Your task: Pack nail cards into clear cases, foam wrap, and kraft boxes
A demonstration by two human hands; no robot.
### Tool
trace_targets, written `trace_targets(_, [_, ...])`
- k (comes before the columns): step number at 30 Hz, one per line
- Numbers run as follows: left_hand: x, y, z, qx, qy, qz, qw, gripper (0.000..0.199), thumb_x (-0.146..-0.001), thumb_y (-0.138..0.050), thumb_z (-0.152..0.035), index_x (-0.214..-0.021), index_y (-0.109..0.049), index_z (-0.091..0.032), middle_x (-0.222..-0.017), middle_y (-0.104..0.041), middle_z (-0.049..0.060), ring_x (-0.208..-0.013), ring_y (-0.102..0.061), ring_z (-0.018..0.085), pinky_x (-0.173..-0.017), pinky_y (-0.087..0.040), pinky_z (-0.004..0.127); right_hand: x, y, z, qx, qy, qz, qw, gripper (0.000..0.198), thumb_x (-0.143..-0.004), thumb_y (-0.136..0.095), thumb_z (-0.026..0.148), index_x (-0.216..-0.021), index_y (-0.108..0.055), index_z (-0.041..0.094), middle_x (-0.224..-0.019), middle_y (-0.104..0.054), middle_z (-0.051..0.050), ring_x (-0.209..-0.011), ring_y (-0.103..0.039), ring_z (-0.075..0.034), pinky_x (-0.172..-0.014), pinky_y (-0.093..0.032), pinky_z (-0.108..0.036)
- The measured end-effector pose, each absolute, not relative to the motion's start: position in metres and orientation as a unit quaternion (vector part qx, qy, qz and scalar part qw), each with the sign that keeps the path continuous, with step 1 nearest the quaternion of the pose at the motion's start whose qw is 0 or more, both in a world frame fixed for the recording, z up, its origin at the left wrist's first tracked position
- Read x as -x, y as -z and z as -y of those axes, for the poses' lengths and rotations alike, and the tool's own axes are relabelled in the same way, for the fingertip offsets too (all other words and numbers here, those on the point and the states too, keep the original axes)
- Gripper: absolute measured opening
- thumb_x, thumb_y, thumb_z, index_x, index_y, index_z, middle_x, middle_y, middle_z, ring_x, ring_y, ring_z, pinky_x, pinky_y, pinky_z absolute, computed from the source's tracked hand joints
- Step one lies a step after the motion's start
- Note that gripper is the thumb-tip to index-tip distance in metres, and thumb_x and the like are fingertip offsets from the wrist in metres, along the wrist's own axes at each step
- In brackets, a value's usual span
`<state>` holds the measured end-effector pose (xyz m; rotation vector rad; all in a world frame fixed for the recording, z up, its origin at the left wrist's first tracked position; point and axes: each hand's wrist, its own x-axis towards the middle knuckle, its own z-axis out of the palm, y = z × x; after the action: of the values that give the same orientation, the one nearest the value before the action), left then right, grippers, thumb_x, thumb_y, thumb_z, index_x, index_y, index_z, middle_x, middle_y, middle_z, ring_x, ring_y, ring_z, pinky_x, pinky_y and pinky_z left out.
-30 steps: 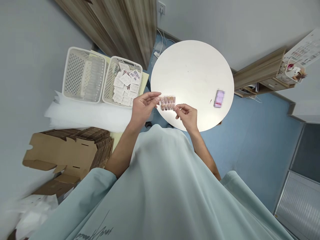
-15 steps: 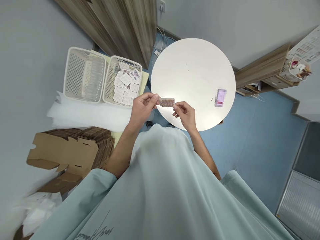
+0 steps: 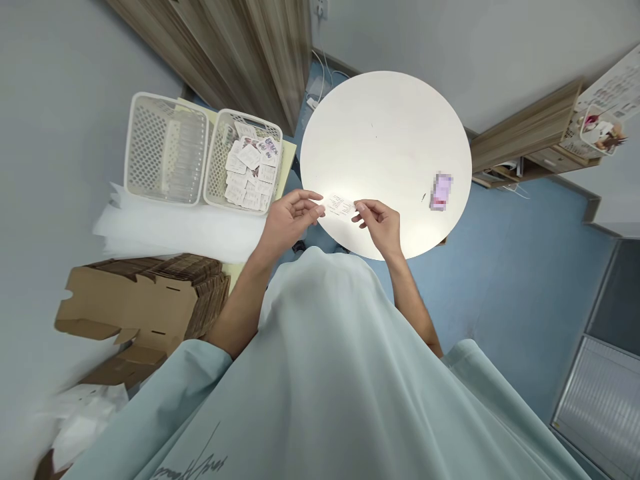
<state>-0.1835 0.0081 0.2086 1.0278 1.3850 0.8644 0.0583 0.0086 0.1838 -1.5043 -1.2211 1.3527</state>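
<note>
My left hand (image 3: 290, 223) and my right hand (image 3: 379, 225) hold a small flat pack (image 3: 340, 205) between them, above the near edge of the round white table. Its white printed side faces up; the lines are too small to read. Right thumb and forefinger pinch its right end. Thumb and forefinger of the left hand stand slightly apart around the left end. To the left, a white basket (image 3: 216, 180) holds many similar small white packs (image 3: 250, 175), some showing dark purple shapes.
Left of that basket stands another white basket (image 3: 150, 147) with clear plastic pieces inside. White foam sheets (image 3: 175, 230) and a stack of flattened cardboard boxes (image 3: 135, 300) lie nearer. A pixelated pink item (image 3: 441, 192) is on the round table (image 3: 385, 127). A wooden shelf (image 3: 530, 127) stands right.
The pack has turned over: its clear side with reddish-brown pieces showed before, its white printed side shows now. My right hand has shifted slightly right, and the left-hand fingers have spread somewhat.
</note>
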Motion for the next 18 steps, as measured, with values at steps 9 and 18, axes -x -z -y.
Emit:
trace_targets(9, [0.171,-0.191,0.009,-0.416,-0.368,-0.571,0.605,0.055,-0.078,-0.098,-0.068,-0.101,-0.081,-0.022,-0.099,-0.086,0.010,-0.087,-0.077,0.024,-0.085,-0.068,0.041,-0.062,-0.176,-0.015,0.597,-0.526,0.467,0.386,0.051,-0.091,-0.086,0.070,-0.121,-0.083,0.029,-0.104,-0.083,-0.003,-0.088,-0.078,-0.020,-0.073,-0.065,-0.034])
trace_targets(18, [0.168,-0.175,0.013,-0.407,-0.384,-0.577,0.596,0.052,-0.082,-0.096,-0.068,-0.102,-0.085,-0.022,-0.094,-0.086,0.008,-0.076,-0.075,0.020,-0.077,-0.068,0.037,-0.063,-0.178,-0.013,0.582,-0.503,0.495,0.404,0.042,-0.097,-0.083,0.070,-0.103,-0.079,0.029,-0.113,-0.080,-0.004,-0.103,-0.074,-0.021,-0.078,-0.063,-0.033])
